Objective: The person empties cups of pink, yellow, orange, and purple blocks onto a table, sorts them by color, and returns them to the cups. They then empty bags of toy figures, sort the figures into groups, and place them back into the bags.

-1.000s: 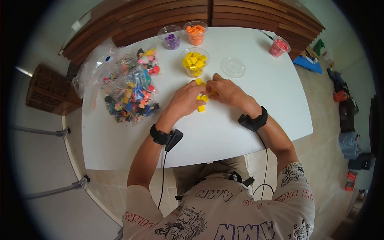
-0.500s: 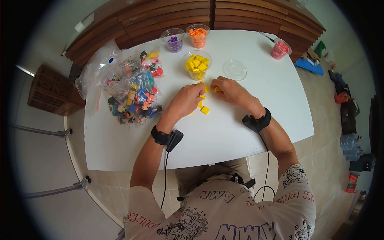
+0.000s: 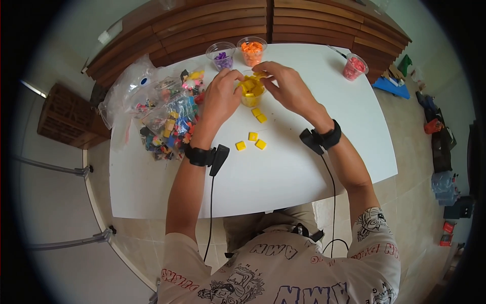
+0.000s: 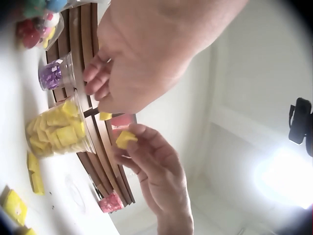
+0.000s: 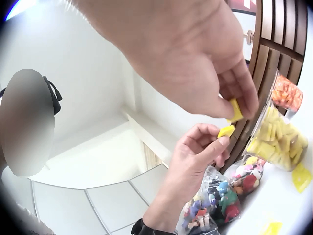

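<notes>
White table (image 3: pixel 152 197) below, bagged toys (image 3: pixel 169 121) at left; the left hand (image 3: pixel 221 96) pinches one yellow tile (image 5: pixel 226 131), the tile-filled cup (image 3: pixel 251 103) sits between, and the right hand (image 3: pixel 291 90) pinches another tile (image 4: pixel 126 140). Filling seems underway; next calls for releasing both inside the rim.

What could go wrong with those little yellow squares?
The left hand and right hand each pinch a yellow square, so one might slip and miss the yellow cup. That cup looks quite full, so extra squares could slide off the top. And the left hand is near the purple cup; a bump might tip it.
</notes>
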A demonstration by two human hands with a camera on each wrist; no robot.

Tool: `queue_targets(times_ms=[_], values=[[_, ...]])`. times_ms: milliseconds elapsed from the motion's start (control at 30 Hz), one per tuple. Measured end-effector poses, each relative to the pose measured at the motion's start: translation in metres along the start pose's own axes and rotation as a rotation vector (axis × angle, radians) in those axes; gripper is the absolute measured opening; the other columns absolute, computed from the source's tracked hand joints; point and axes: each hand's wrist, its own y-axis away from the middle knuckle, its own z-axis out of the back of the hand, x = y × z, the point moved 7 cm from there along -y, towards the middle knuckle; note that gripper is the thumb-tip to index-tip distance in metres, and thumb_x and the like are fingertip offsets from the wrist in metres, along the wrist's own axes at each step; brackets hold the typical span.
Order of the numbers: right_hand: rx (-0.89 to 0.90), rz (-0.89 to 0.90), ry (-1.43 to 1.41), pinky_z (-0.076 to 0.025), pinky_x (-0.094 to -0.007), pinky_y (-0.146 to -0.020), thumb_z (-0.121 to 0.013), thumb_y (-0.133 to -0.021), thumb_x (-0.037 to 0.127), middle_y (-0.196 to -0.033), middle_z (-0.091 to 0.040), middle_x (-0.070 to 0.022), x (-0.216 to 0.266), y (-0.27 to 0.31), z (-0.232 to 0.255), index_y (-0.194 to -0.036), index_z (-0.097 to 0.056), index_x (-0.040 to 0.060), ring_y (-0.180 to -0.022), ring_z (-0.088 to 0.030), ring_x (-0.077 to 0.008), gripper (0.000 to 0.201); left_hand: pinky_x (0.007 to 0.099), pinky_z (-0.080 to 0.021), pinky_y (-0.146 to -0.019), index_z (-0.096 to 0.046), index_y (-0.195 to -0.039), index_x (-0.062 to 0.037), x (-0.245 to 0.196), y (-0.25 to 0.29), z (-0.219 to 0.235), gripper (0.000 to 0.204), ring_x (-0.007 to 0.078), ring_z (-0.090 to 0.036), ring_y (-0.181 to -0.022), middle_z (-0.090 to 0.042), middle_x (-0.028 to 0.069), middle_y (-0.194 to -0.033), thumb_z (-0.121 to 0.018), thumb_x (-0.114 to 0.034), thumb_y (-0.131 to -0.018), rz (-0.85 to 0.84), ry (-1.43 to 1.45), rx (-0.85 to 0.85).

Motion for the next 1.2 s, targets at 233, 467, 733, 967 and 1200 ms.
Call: queue_targets(times_ms=[233,467,733,967,1200], values=[[0.034,0.107,0.201,-0.053,-0.0453,-0.101,-0.065,-0.095,0.003,-0.13,-0.07,-0.019,-0.008,0.016,-0.012,-0.127,-0.068,-0.0002,-0.118,-0.066,-0.0389,0.033,0.0461,-0.051,-0.101,-0.067,-0.119,0.0007,-0.007,0.023,0.001,0.027,0.0388,-0.063,-0.116,-0.065,0.0175,-0.125,-0.068,-0.003,-0.092,-0.033,0.02,-0.058],[-0.076,0.269,0.251,-0.053,-0.0447,-0.102,-0.063,-0.094,0.0,-0.126,-0.071,-0.0175,0.008,0.021,-0.008,-0.121,-0.069,-0.0024,-0.118,-0.065,-0.0393,0.028,0.0442,-0.052,-0.095,-0.067,-0.115,0.0015,-0.01,0.028,0.007,0.022,0.0364,-0.065,-0.11,-0.065,0.0178,-0.121,-0.068,-0.005,-0.094,-0.014,-0.022,-0.119],[0.341,-0.038,0.208,-0.057,-0.0448,-0.079,-0.072,-0.091,0.01,-0.108,-0.072,-0.0147,-0.007,0.056,-0.035,-0.112,-0.071,0.0033,-0.089,-0.072,-0.0339,0.022,0.0423,-0.053,-0.09,-0.068,-0.112,-0.0026,-0.012,0.084,-0.018,0.038,0.0354,-0.065,-0.103,-0.063,0.0158,-0.108,-0.084,-0.018,-0.082,0.221,0.075,0.449],[0.293,-0.153,0.361,-0.058,-0.0444,-0.081,-0.073,-0.09,0.018,-0.103,-0.073,-0.0147,-0.036,0.075,-0.069,-0.109,-0.071,0.0036,-0.088,-0.072,-0.0358,0.024,0.0444,-0.052,-0.092,-0.062,-0.116,-0.0037,-0.017,0.109,-0.032,0.048,0.0356,-0.064,-0.109,-0.062,0.0156,-0.113,-0.087,-0.018,-0.078,0.197,-0.146,0.673],[0.305,-0.109,0.341,-0.056,-0.0488,-0.075,-0.067,-0.087,0.01,-0.09,-0.069,-0.0201,-0.041,0.072,-0.065,-0.093,-0.068,-0.0002,-0.083,-0.069,-0.04,0.012,0.0445,-0.053,-0.086,-0.063,-0.104,-0.0011,-0.009,0.093,-0.024,0.028,0.0357,-0.067,-0.097,-0.068,0.0153,-0.102,-0.08,-0.013,-0.085,0.216,-0.043,0.559]])
